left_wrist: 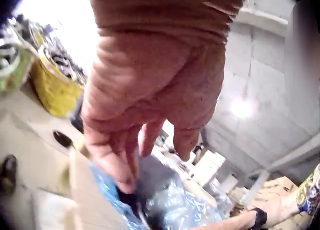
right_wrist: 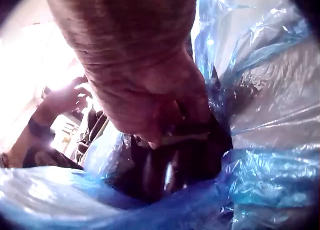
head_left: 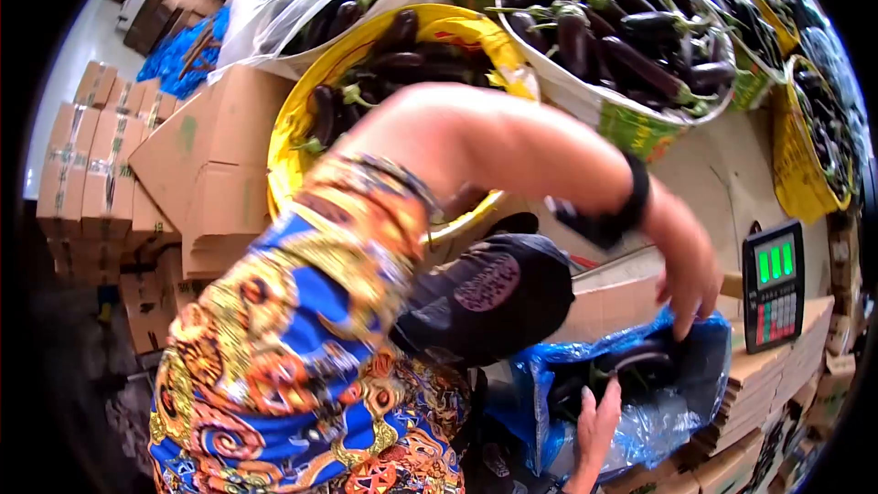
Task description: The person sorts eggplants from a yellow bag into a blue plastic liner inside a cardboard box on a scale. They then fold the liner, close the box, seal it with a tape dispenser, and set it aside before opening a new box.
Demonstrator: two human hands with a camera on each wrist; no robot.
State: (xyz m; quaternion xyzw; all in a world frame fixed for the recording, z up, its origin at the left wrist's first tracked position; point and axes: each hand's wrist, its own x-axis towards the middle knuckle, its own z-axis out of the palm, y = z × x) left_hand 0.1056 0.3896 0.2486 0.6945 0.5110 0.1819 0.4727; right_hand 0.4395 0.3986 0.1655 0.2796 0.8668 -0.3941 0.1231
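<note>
Eggplants [head_left: 645, 364] lie inside a blue plastic liner [head_left: 538, 375] within a cardboard box [left_wrist: 97, 205], at the lower right of the head view. The likeliest trouble, I judge, is the loose, crumpled liner: a sleeve or fingertip catching it could drag its edge down over the eggplants or tear it. Glossy skins could also slip, and pressing hard on one might bruise it or scuff its neighbour.

The left hand [head_left: 688, 261] hangs at the box's upper right, fingers loosely apart and pointing down, gripping nothing visible; contact with an eggplant is unclear. The right hand [head_left: 599, 430], lower in the frame, has its fingers against an eggplant; whether they grip or merely rest there, I cannot tell.
</note>
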